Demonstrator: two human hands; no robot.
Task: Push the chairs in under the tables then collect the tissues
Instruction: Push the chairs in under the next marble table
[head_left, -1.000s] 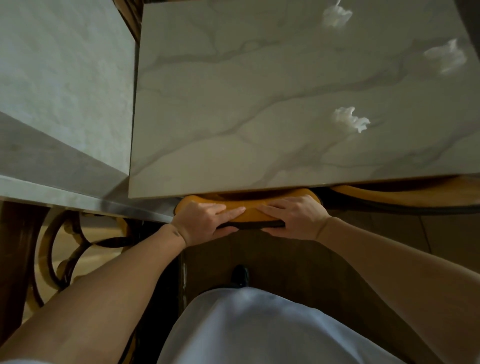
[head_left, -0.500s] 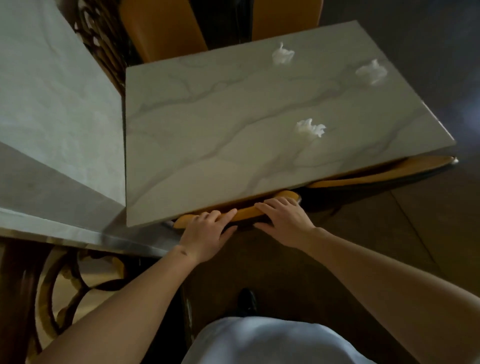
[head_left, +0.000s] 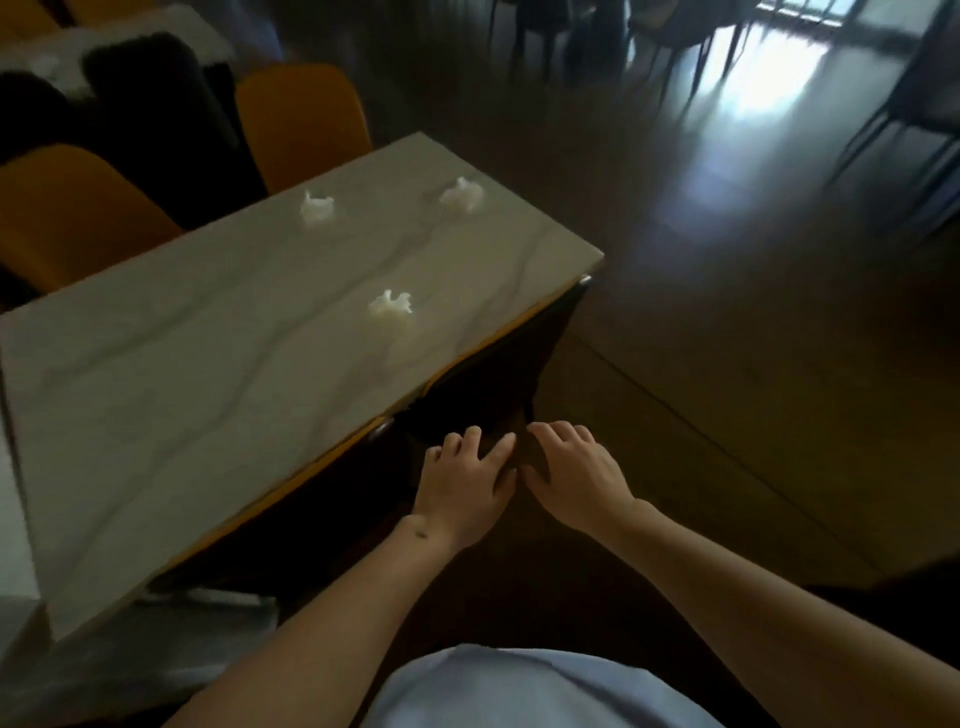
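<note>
While both hands (head_left: 519, 478) hover, three crumpled tissues (head_left: 390, 306) dot veined marble (head_left: 182, 374).

The chair (head_left: 483, 395) under the table (head_left: 208, 389) seems mostly hidden.

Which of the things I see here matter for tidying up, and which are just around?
Part of the job:
- three crumpled tissues on the marble table: near one, far left one, far right one
- marble table
- orange chairs on its far side
- left hand and right hand, both empty

Just around:
- dark chairs near the bright window
- wooden floor
</note>
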